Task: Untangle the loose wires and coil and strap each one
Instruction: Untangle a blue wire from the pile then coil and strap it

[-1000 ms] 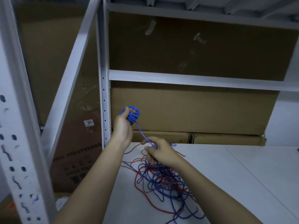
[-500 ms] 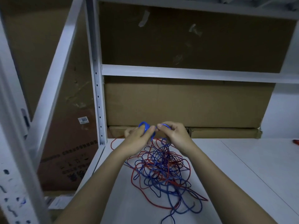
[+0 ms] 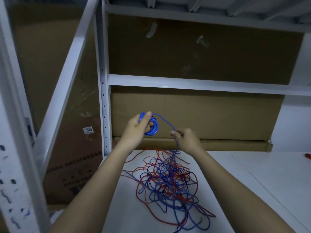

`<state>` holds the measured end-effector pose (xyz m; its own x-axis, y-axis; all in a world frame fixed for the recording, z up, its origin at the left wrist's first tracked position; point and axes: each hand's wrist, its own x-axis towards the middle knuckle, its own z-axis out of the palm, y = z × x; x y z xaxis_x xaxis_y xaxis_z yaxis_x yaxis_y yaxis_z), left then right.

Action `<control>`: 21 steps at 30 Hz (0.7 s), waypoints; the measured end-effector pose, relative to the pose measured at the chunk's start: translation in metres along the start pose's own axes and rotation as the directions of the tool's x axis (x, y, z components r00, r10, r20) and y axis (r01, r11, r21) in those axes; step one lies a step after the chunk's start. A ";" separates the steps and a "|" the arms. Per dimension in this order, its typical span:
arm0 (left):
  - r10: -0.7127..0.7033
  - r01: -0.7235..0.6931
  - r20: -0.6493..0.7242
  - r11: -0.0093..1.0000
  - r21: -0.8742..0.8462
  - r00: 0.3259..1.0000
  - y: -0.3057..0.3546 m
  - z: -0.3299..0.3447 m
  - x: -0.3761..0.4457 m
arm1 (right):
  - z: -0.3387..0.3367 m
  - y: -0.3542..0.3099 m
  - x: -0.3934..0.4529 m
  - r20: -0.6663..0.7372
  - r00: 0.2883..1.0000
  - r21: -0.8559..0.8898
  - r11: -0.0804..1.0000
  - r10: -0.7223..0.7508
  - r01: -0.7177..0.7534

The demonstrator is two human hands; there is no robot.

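Note:
My left hand (image 3: 137, 127) grips a small coil of blue wire (image 3: 154, 126), held up above the white table (image 3: 252, 182). From the coil a blue strand (image 3: 165, 121) arcs right and down to my right hand (image 3: 186, 137), which pinches it between fingertips. Below that hand the strand drops into a loose tangle of blue and red wires (image 3: 170, 184) lying on the table between my forearms.
White metal shelving surrounds the table: an upright post (image 3: 103, 98) at the left, a crossbeam (image 3: 202, 84) behind. Cardboard boxes (image 3: 202, 115) stand against the back. A small red object (image 3: 308, 155) lies at the table's far right edge.
My hands were together over the tangle half a second ago. Now the left has risen with the coil and the right has moved apart to the right, drawing out a strand.

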<state>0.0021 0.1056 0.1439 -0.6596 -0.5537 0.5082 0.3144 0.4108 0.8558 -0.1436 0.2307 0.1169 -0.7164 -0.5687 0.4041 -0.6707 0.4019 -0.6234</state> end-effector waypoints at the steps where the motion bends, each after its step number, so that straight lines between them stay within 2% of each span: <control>1: 0.012 -0.012 -0.007 1.000 -0.003 1.000 0.004 0.002 0.002 | -0.006 -0.007 0.010 -0.090 0.996 -0.005 1.000 0.013 -0.013; 2: 0.023 -0.023 -0.016 1.000 -0.003 1.000 0.009 0.004 0.005 | -0.013 -0.016 0.020 -0.165 0.986 0.075 0.997 0.038 -0.026; 4: 0.037 -0.036 -0.030 0.999 0.030 0.999 0.019 0.006 0.012 | -0.029 -0.038 0.038 -0.258 0.959 0.353 0.935 0.116 -0.018; 5: 0.040 -0.038 -0.036 0.998 0.057 0.999 0.024 0.008 0.017 | -0.037 -0.051 0.045 -0.282 0.946 0.502 0.865 0.158 0.005; 7: 0.039 -0.034 -0.053 0.996 0.081 0.998 0.033 0.009 0.025 | -0.054 -0.080 0.054 -0.300 0.933 0.747 0.657 0.196 0.102; 9: 0.029 -0.026 -0.044 0.998 0.060 0.999 0.041 0.010 0.031 | -0.069 -0.104 0.056 -0.365 0.918 0.821 0.519 0.156 0.239; 10: 0.021 -0.020 -0.023 0.998 0.054 1.000 0.046 0.010 0.033 | -0.074 -0.111 0.057 -0.410 0.903 0.810 0.504 0.125 0.298; 12: 0.011 -0.011 0.001 0.999 0.041 1.000 0.052 0.010 0.033 | -0.077 -0.116 0.056 -0.454 0.888 0.762 0.548 0.072 0.345; 15: -0.011 0.008 -0.035 0.996 -0.086 0.999 0.053 0.006 0.027 | -0.065 -0.103 0.051 -0.346 0.938 0.740 0.625 0.036 0.249; 16: -0.033 0.028 -0.031 0.990 -0.142 0.999 0.051 0.004 0.024 | -0.058 -0.094 0.049 -0.328 0.945 0.685 0.692 0.016 0.226; 18: -0.076 0.072 -0.008 0.964 -0.256 0.997 0.046 -0.003 0.016 | -0.043 -0.071 0.044 -0.296 0.953 0.449 0.871 -0.065 0.200; 19: -0.094 0.087 -0.007 0.941 -0.326 0.996 0.043 -0.006 0.013 | -0.035 -0.059 0.039 -0.236 0.965 0.273 0.945 -0.116 0.180; 20: -0.107 0.094 -0.010 0.911 -0.401 0.994 0.039 -0.010 0.010 | -0.026 -0.049 0.033 -0.155 0.976 0.047 0.986 -0.150 0.159; 21: -0.113 0.096 -0.012 0.886 -0.454 0.993 0.035 -0.013 0.009 | -0.016 -0.042 0.027 -0.086 0.980 -0.163 0.973 -0.181 0.165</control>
<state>0.0164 0.1056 0.1799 -0.6830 -0.6052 0.4089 0.5251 -0.0176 0.8509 -0.1380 0.2102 0.1645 -0.5972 -0.5679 0.5664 -0.8020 0.4142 -0.4304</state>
